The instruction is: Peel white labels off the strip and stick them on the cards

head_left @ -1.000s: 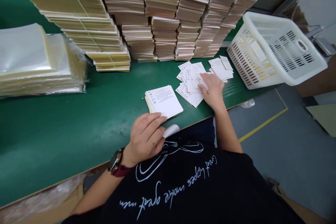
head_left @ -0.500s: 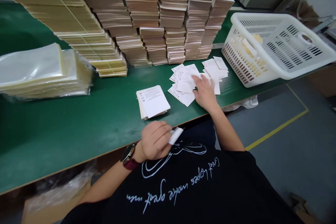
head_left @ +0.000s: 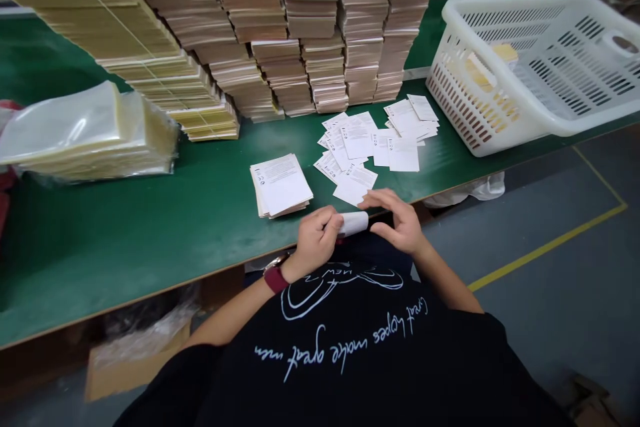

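Note:
Over the table's front edge, my left hand (head_left: pixel 316 239) is closed on a bent white paper slip (head_left: pixel 354 223). My right hand (head_left: pixel 400 221) is just right of that slip, thumb and fingers apart with nothing seen between them. Its fingertips are close to the nearest of the loose printed paper slips (head_left: pixel 358 181), which lie spread on the green table (head_left: pixel 210 213). Left of these, above my left hand, sits a small squared stack of similar printed slips (head_left: pixel 283 185).
Tall stacks of paper (head_left: pixel 280 73) line the back of the table. A bundle of clear plastic bags (head_left: pixel 65 133) lies at the left. A white slotted basket (head_left: pixel 520 100) with yellowish items inside stands at the right.
My right hand has left the loose slips and come back toward my body, beside the paper in my left hand. My left hand has moved slightly right and up. Some loose slips have shifted.

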A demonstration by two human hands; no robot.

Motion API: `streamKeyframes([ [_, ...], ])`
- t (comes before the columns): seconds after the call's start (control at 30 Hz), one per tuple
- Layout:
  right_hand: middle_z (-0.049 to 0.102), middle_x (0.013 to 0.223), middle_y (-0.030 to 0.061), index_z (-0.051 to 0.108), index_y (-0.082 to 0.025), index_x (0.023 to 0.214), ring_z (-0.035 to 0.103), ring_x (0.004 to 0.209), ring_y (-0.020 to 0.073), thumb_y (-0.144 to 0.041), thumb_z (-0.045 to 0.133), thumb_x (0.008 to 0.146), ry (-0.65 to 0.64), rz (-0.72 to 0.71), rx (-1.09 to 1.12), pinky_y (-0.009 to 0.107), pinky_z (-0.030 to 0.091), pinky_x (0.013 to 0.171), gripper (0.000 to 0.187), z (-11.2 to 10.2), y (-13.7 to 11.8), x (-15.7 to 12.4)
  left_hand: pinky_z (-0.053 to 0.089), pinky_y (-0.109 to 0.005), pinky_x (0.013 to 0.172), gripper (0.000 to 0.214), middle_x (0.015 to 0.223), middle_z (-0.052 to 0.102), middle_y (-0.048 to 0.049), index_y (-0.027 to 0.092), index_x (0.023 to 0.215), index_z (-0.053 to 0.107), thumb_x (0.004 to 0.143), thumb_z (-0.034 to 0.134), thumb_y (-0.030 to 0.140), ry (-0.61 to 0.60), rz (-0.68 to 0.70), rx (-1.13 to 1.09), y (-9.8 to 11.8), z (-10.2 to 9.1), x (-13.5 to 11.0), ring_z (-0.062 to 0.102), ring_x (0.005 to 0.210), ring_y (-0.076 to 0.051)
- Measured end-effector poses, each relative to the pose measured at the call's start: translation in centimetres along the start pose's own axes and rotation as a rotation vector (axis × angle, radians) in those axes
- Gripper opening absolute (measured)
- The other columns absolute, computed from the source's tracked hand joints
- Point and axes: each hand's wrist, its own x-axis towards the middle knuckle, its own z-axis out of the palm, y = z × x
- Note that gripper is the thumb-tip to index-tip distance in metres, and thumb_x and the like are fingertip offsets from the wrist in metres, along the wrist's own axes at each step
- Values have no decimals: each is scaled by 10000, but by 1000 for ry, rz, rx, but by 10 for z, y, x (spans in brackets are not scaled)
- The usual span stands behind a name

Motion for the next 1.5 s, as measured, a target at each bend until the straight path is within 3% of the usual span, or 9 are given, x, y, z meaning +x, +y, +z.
streamKeyframes([
  [0.13,676,924,27,678,-252,1073,626,816,155,-281,651,861,147,227,205,320,533,740,216,18,-14,-10,369,-243,522,344,550,475,18,174,590,476,932,457,209,-5,-30,53,-1,7,6,460,521,-104],
  [0.2,659,827,2,684,-237,1018,614,722,127,-264,663,844,205,339,265,274,524,659,178,22,-17,-11,458,-289,662,135,772,629,-52,159,775,590,879,506,167,33,75,177,-2,7,8,580,727,-161],
  [0.27,658,781,-12,678,-226,998,613,679,118,-255,678,825,209,395,289,260,523,632,176,24,-18,-10,486,-357,776,176,1008,661,-123,145,977,610,830,519,115,44,275,332,-2,6,9,597,930,-222],
  [0.33,664,798,-4,675,-219,954,620,699,125,-241,662,835,200,362,235,278,529,657,122,26,-18,-10,485,-361,738,192,964,672,-114,152,960,606,815,501,84,-3,415,420,-1,5,10,594,897,-225],
  [0.43,662,823,12,670,-232,886,617,794,162,-181,601,869,266,157,-17,349,520,741,87,31,-15,-13,463,-337,632,128,769,651,-64,168,805,570,819,475,84,-70,389,449,-1,7,10,571,735,-201],
  [0.53,649,872,19,650,-257,854,601,891,196,-155,584,867,416,-20,-267,423,494,828,123,28,-7,-19,515,-405,766,107,1012,681,-136,146,801,567,828,476,96,-95,316,521,-3,10,9,608,943,-264],
  [0.7,612,858,1,590,-253,917,610,821,154,-232,522,919,770,162,-242,360,501,784,71,0,5,-18,488,-520,951,102,1235,620,-208,108,865,590,844,490,117,-151,263,633,-12,20,-4,534,1204,-368],
  [0.97,663,745,-8,628,-220,804,591,698,155,-281,578,872,351,424,-358,369,445,786,105,4,7,2,545,-477,852,103,1185,652,-211,129,852,590,853,488,112,-133,413,447,-12,31,-18,636,1066,-306],
  [1.5,634,676,22,610,-204,782,576,732,206,-276,521,899,59,368,-728,389,351,794,164,18,14,22,539,-453,894,145,1260,619,-195,117,895,606,852,468,104,-251,442,553,-15,30,-14,621,1066,-283],
])
